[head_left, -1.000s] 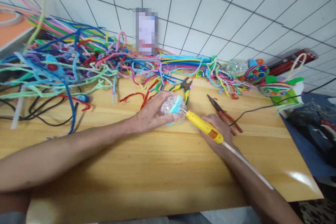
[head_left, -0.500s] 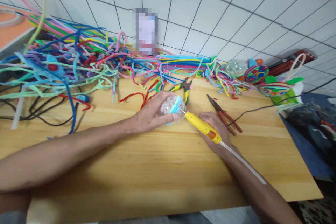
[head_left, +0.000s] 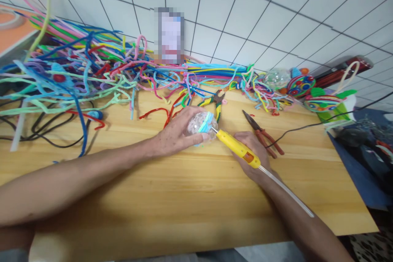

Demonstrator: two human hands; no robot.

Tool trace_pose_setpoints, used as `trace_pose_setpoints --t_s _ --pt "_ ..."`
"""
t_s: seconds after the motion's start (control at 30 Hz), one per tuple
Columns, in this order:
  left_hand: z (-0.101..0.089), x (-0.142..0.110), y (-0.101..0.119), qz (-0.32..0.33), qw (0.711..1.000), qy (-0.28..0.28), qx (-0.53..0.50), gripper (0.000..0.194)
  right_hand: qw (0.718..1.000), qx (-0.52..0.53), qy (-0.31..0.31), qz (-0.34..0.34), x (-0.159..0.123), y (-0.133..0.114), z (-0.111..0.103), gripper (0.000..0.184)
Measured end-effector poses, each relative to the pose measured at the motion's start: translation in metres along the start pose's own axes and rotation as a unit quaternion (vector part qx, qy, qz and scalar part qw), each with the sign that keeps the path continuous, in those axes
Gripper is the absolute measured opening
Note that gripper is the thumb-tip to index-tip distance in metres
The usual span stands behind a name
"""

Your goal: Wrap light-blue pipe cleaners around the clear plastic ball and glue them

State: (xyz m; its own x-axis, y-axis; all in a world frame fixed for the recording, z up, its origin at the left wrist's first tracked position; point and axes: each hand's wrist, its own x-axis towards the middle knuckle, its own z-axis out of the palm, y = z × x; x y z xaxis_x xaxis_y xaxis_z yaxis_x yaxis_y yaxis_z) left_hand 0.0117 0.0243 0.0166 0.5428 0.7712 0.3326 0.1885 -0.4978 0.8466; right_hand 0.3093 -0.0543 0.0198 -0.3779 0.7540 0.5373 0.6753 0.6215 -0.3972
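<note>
Where the ball (head_left: 195, 123) sits: on or just above desk (head_left: 172, 196), near the middle, in left hand.
Left hand (head_left: 178, 131): fingers wrapped round ball, thumb along near side, by blue strip (head_left: 206, 123).
Right hand (head_left: 254, 144): looks clenched on yellow gun (head_left: 233, 144); most fingers hidden behind it.
Gun tip: at ball's right side, by strip; touching or not, can't tell. Clear stick (head_left: 287, 191) out the back, over forearm.
Doing it well: I'd say brace ball on desk, press tip lightly at strip edge, shift thumb clear; nozzle is probably hot. Cord (head_left: 285, 132) best left slack.
Pliers: green pair (head_left: 218, 108) just beyond ball, red pair (head_left: 267, 141) beside right hand; both on desk.
Containers: orange-topped box (head_left: 12, 41), back left, white ring (head_left: 21, 19) on top; inside not visible. Second clear ball (head_left: 278, 78), back right; contents, if any, unclear.
Pipe cleaners (head_left: 101, 65): loose heap beside box, along wall (head_left: 233, 12).
</note>
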Motion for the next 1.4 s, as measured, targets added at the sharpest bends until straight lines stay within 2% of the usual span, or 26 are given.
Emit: trace_pose_setpoints --t_s 0.37,0.7,0.93,1.13,1.4 --pt "-0.0002 -0.0019 0.003 0.021 1.0 -0.007 0.012 0.056 1.0 0.0 -0.006 0.01 -0.0039 0.0004 0.0003 0.014" --pt "0.0014 -0.0048 0.002 0.031 0.999 -0.003 0.009 0.059 1.0 0.009 0.018 0.019 -0.0063 0.0012 0.0035 0.014" --pt "0.0016 -0.0044 0.0031 0.027 1.0 -0.002 0.009 0.058 1.0 -0.011 -0.017 -0.014 -0.0045 0.001 -0.0008 0.011" --pt "0.0014 -0.0046 0.0025 0.03 1.0 0.0 0.006 0.057 1.0 0.014 0.019 0.016 -0.0075 0.0006 0.0027 0.014" --pt "0.0015 -0.0052 0.0005 0.042 0.999 -0.001 0.013 0.058 1.0 0.024 0.006 0.008 -0.0093 0.003 0.0038 0.015"
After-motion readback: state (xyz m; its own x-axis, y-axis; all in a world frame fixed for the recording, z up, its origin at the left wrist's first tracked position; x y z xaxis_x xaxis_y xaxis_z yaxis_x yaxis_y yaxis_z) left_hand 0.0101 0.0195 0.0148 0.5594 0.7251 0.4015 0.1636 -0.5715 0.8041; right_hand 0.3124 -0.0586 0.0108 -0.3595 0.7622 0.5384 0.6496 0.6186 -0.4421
